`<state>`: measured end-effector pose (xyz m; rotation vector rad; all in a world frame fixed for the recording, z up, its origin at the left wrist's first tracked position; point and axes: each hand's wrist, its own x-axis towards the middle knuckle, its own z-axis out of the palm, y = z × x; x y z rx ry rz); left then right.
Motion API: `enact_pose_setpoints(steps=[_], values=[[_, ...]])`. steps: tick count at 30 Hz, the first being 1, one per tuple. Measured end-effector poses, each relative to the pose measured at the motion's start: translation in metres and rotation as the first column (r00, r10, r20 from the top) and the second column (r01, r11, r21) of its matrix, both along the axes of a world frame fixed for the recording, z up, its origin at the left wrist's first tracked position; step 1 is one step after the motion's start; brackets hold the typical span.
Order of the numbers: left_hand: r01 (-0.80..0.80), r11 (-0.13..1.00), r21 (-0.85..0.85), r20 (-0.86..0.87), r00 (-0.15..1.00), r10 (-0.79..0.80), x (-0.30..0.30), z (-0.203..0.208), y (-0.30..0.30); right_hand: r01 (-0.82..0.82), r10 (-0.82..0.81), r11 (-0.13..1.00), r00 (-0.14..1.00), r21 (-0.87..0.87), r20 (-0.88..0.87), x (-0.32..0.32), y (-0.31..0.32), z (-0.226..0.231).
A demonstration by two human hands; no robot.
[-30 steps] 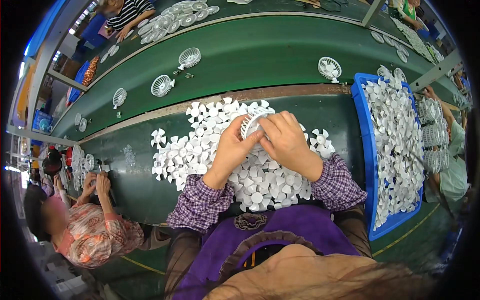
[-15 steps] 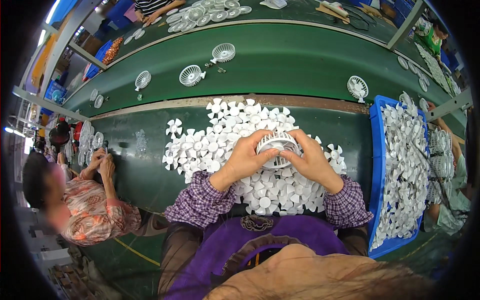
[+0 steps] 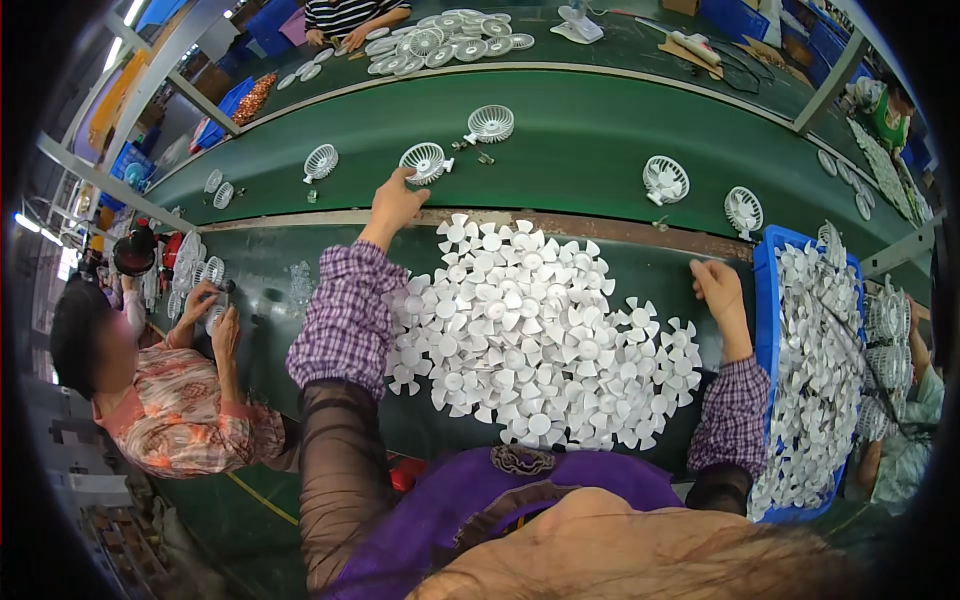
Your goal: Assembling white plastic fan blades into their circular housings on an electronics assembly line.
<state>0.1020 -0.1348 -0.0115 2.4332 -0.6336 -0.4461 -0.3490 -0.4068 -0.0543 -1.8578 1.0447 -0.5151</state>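
On the conveyor [image 3: 580,150], upper centre, our left hand [image 3: 398,207] touches a fan housing [image 3: 426,160]; right hand [image 3: 722,293] curls; grips unclear; we'd pinch its rim.

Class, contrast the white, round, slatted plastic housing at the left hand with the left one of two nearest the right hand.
The first housing has the left hand at its rim; the second housing has no hand there. The second housing holds a white bladed fan; none shows inside the first housing. Both are white, round and slatted, and both lie on the smooth green belt.
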Motion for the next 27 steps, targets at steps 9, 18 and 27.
enact_pose_setpoints(steps=[9,18,27], values=[[-0.268,0.945,-0.189,0.068,0.956,0.285,0.080,-0.073,-0.034,0.109,-0.089,0.976,0.990,-0.191,0.107,-0.017,0.016,-0.035],[0.022,0.999,-0.047,0.130,0.991,-0.016,0.101,-0.072,-0.185,0.054,-0.036,0.956,0.997,-0.289,0.069,-0.022,0.029,-0.032],[0.477,0.879,0.012,0.002,0.879,-0.477,0.090,-0.037,-0.148,0.003,0.006,0.934,1.000,-0.357,0.022,-0.034,0.005,-0.034]])
